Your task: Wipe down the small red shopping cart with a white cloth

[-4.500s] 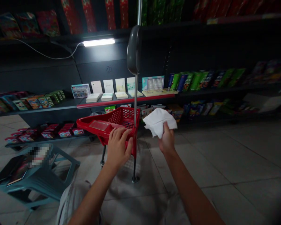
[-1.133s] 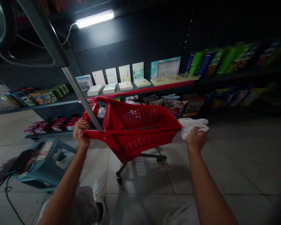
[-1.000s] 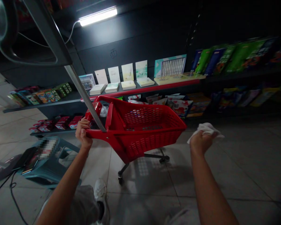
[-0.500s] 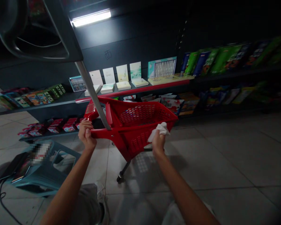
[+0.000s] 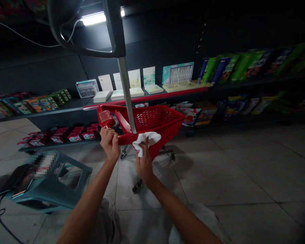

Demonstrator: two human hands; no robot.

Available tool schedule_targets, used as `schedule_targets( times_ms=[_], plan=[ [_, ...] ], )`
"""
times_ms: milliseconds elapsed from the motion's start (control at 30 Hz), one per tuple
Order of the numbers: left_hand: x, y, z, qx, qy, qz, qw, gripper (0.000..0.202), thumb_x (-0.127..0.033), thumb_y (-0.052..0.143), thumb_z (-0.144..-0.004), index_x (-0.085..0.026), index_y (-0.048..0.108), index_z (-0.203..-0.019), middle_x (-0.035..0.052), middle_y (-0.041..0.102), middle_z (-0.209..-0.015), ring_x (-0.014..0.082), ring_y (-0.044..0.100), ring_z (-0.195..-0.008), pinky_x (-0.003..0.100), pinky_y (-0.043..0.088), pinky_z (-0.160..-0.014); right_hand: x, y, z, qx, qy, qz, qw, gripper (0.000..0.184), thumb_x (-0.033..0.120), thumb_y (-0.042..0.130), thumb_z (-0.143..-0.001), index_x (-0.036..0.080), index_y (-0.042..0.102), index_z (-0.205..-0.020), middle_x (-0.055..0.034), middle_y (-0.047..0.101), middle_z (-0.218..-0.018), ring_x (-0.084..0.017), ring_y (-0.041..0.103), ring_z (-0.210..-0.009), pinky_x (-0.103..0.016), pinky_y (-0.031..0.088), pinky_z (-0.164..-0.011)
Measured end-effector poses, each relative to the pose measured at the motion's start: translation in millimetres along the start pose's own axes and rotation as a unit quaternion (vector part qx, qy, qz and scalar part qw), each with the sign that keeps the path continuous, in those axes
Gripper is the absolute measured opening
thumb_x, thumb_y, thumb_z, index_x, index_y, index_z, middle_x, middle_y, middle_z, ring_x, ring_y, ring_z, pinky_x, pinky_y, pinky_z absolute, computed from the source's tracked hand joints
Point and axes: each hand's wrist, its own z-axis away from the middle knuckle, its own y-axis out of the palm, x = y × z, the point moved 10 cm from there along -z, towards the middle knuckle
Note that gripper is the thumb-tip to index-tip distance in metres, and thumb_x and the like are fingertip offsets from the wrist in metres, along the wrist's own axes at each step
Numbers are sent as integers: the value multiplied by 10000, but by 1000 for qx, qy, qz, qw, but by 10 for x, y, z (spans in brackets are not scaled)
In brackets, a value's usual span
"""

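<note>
Cart (image 5: pixel 169 130) looked smooth red plastic, lightly glossy, cloth (image 5: pixel 154 137) was matt, softly creased, pole (image 5: pixel 126 91) appeared dull-sheened metal, loop (image 5: pixel 117 30) was dark, smooth, glossy plastic, stool (image 5: pixel 49 181) seemed satin plastic, floor (image 5: pixel 244 176) was smooth, low-sheen tile, books (image 5: pixel 149 76) looked papery.

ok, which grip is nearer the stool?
Left. The left grip is on the red cart, to the right of the stool; the right grip is farther right, holding the white cloth.

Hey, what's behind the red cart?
Behind the cart is a shelf with books, and bags partly showing lower down. The cart covers some of that lower stretch, so I can't tell what else sits there.
</note>
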Motion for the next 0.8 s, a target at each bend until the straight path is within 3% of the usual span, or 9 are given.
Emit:
schedule_targets(
  times_ms=[233,467,600,700,800],
  plan=[
    [31,-59,-5,3,-1,-23,1000,304,-354,507,-980,-235,557,-705,25,563,-742,235,583,-854,502,427,-1017,130,85,101,119,-73,3,990,568,-31,399,-815,167,535,-1330,-141,247,-1702,-274,131,-1611,-578,229,-1302],
    [185,-169,-76,22,1,-36,999,313,-381,517,-961,-233,550,-688,27,565,-721,232,583,-823,462,465,-922,125,-1,133,241,-146,19,959,489,-29,393,-837,162,553,-1258,-165,323,-1672,-239,228,-1589,-515,317,-1276],
    [276,-225,-125,20,-7,-21,1000,329,-395,531,-935,-231,536,-649,16,561,-681,220,577,-779,443,471,-895,-143,-90,117,320,-151,45,934,495,-21,450,-795,146,568,-1245,-182,420,-1618,-231,391,-1520,-441,384,-1239],
    [311,-286,-134,2,-14,5,1000,316,-378,548,-915,-228,541,-636,10,555,-666,215,576,-774,429,473,-875,-538,-217,41,324,-96,121,933,481,-26,418,-813,156,594,-1222,-167,537,-1526,-229,461,-1472,-471,379,-1228],
    [318,-293,-129,11,-13,11,1000,309,-381,545,-909,-228,556,-640,14,566,-665,220,587,-783,430,478,-867,-822,-362,-22,316,-57,169,932,537,-42,411,-794,162,609,-1250,-148,510,-1561,-243,445,-1485,-470,364,-1224]
  ],
)
